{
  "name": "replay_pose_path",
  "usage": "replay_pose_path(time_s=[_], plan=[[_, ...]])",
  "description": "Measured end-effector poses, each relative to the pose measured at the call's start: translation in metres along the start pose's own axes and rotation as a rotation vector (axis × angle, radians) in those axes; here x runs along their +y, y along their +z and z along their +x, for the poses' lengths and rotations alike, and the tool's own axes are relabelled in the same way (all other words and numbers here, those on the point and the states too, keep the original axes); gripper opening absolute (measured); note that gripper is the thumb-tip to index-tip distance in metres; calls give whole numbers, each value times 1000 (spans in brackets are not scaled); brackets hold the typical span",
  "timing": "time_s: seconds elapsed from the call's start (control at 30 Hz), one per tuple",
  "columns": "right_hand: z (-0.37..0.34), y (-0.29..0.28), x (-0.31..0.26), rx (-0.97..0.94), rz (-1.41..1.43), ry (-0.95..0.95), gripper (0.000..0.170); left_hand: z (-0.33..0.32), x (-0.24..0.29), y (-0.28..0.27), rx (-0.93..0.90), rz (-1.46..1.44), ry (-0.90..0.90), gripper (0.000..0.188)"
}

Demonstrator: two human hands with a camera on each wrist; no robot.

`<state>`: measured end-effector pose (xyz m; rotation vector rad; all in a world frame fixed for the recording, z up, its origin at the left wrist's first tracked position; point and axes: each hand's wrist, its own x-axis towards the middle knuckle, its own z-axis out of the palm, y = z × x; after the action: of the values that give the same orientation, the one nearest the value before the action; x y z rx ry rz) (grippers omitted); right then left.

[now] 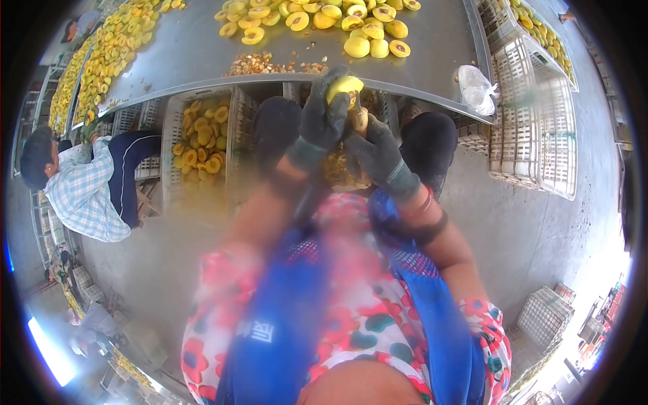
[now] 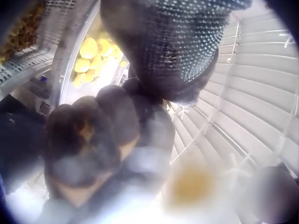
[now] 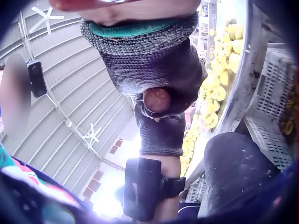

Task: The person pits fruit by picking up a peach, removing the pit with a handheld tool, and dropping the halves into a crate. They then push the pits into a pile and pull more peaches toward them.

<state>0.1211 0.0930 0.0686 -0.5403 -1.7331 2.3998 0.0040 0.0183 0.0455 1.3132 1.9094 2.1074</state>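
Observation:
In the head view, my gloved left hand (image 1: 322, 115) holds a yellow fruit (image 1: 345, 86) at the table's front edge. Beside it my gloved right hand (image 1: 378, 154) grips the wooden handle (image 1: 358, 120) of a tool, whose head reaches up to the fruit. The round end of the handle (image 3: 157, 100) pokes out of the right fist (image 3: 149, 70) in the right wrist view. Curled fingers of the left hand (image 2: 103, 140) fill the lower left wrist view, the right glove (image 2: 173, 42) above them; the fruit is hidden there.
Fruit halves (image 1: 324, 17) and a heap of pits (image 1: 260, 65) lie on the metal table (image 1: 182, 50). A plastic bag (image 1: 477, 89) rests at its right corner. White crates (image 1: 533, 121) stand right; a crate of fruit (image 1: 171, 135) and a seated person (image 1: 88, 182) are left.

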Motion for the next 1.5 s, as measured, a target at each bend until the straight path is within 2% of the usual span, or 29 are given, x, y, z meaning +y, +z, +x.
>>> replay_pose_path(time_s=[0.13, 0.2, 0.27, 0.3, 0.33, 0.43, 0.63, 0.7, 0.83, 0.9, 1.0, 1.03, 1.13, 1.2, 1.33, 1.43, 1.5], plan=[[3, -3, 9, -4, 18, -71, 20, -2, 1, 3, 7, 4, -1, 37], [7, -2, 13, 45, -148, -156, 21, -3, 1, 4, -1, 10, -1, 37], [7, -2, 12, 51, -159, -111, 21, -1, 0, 2, -19, 84, 62, 36], [5, -2, 5, 33, -86, -24, 21, -1, 0, 2, -28, 121, 94, 36], [3, -2, -1, 16, -13, 62, 21, -1, 0, 2, -31, 86, 69, 36], [0, -8, -14, -94, -41, 107, 18, -3, 4, 5, -36, -1, -9, 37], [0, -7, -17, -95, -101, 73, 11, -6, -2, 3, -56, -124, -142, 41], [-2, -8, -25, -148, -38, 153, 10, -7, -3, 4, -51, -204, -203, 42], [0, -15, -24, -249, 88, 216, 10, -5, -3, 4, -73, -160, -115, 41], [-1, -13, -24, -215, 6, 215, 10, -4, -5, 2, -89, -153, -108, 40], [1, -15, -20, -198, -103, 191, 12, -6, -10, -3, -151, -275, -222, 39], [2, -17, -19, -198, -137, 180, 12, -5, -10, -4, -160, -246, -209, 38], [1, -22, -24, -282, 184, 335, 14, -3, -9, -6, -186, -181, -159, 38], [2, -20, -26, -295, 119, 341, 15, -3, -8, -8, -194, -161, -108, 37], [2, -21, -22, -336, 120, 313, 15, -6, -7, -14, -237, -345, -264, 35], [5, -24, -24, -339, 150, 454, 13, -4, -2, -21, -314, -390, -281, 34], [1, -26, -22, -357, 427, 576, 13, 2, 1, -25, -409, -391, -301, 32]])
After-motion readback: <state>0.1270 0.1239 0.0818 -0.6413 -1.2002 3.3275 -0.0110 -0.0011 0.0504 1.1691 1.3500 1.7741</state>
